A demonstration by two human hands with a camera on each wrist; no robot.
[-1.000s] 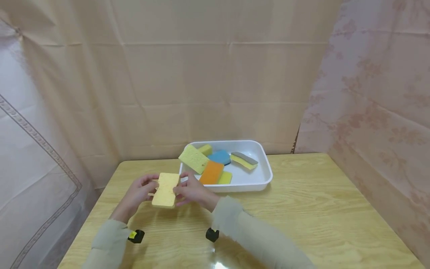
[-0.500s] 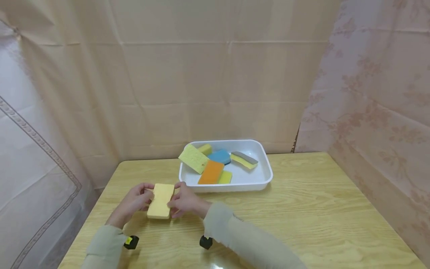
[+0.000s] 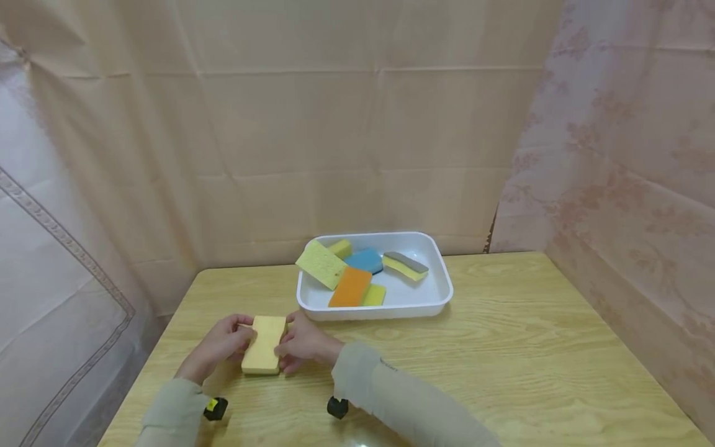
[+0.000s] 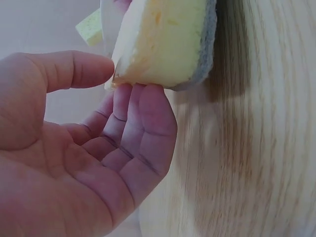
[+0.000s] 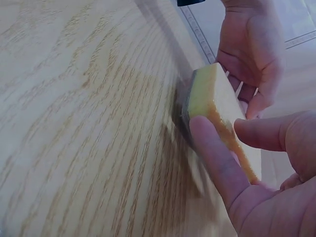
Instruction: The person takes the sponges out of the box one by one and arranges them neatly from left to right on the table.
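A pale yellow sponge [image 3: 264,345] with a grey scouring layer underneath lies flat, close over the table, between both hands. My left hand [image 3: 222,342] holds its left edge, thumb [image 4: 84,70] at the upper corner and fingertips [image 4: 153,98] against the side. From the opposite edge my right hand [image 3: 304,341] grips it between thumb and fingers; in the right wrist view one finger [image 5: 212,148] presses along the sponge's side. The sponge's grey layer [image 5: 185,101] faces the wood.
Behind the hands stands a white tray [image 3: 413,310] holding several sponges, among them an orange one [image 3: 350,287], a blue one [image 3: 365,260] and a grey-and-yellow one [image 3: 404,267]. A light yellow sponge [image 3: 322,264] leans over its left rim. Curtains hang behind the wooden table [image 3: 530,347].
Both hands have carried the yellow sponge toward the table's near side and slightly left, lowering it to the tabletop. The tray and its sponges have stayed put.
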